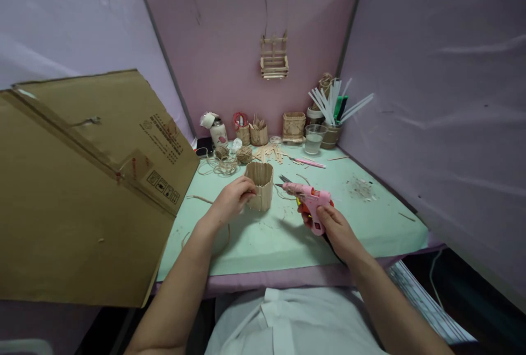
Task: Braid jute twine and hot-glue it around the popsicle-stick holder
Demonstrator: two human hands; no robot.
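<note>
My left hand grips the side of a small upright container made of popsicle sticks, which stands on the pale green table. My right hand holds a pink hot glue gun by its handle. The gun's nozzle points left toward the container's right side, a short gap away from it.
A big cardboard box flap leans over the table's left side. At the back stand twine balls, stick-covered pots, a clear cup, a holder of glue sticks and loose sticks. Purple partition walls enclose the desk.
</note>
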